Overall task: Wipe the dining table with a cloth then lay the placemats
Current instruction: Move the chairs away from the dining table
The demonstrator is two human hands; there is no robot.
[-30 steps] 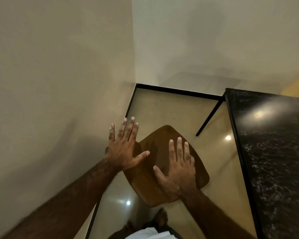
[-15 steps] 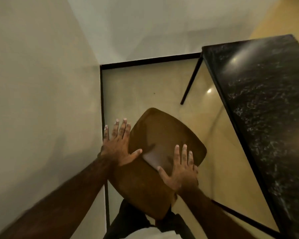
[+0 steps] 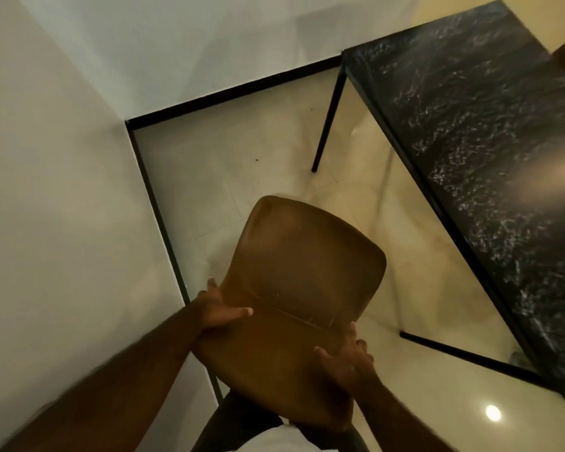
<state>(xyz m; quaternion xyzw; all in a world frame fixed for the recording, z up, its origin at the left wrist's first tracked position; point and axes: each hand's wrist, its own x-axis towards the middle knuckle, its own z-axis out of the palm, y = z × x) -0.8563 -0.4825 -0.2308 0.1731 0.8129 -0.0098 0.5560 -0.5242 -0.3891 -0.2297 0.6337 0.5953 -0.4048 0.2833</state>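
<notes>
In the corner on your left, the pale wall [image 3: 62,190] fills most of the view, and the glossy cream floor [image 3: 242,164] runs along its foot. On your right stands the dark marbled counter [image 3: 470,141], the thing you are to wipe. It rests on thin black legs, and the far leg [image 3: 327,119] is planted well ahead of you. Its long axis runs diagonally, from far and centre down to near and right, so its near long edge faces your right side.

Between you and the corner is a brown chair [image 3: 300,272]. Its seat points away from you and its back is close to your body. It stands apart from the counter's edge, with bare floor between them. Its legs are hidden, so you cannot tell whether it is lifted or resting.

Your left hand [image 3: 221,309] grips the chair's left edge, with the thumb laid across the front and the fingers wrapped behind. Your right hand [image 3: 348,360] clasps the right edge lower down in the same way.

Neither a cloth nor any placemat shows in this view. Your right hand is the nearer one to the counter, which lies to its right and ahead. Most likely the chair is being kept clear of that edge, and both hands must let go of it before any wiping begins.
</notes>
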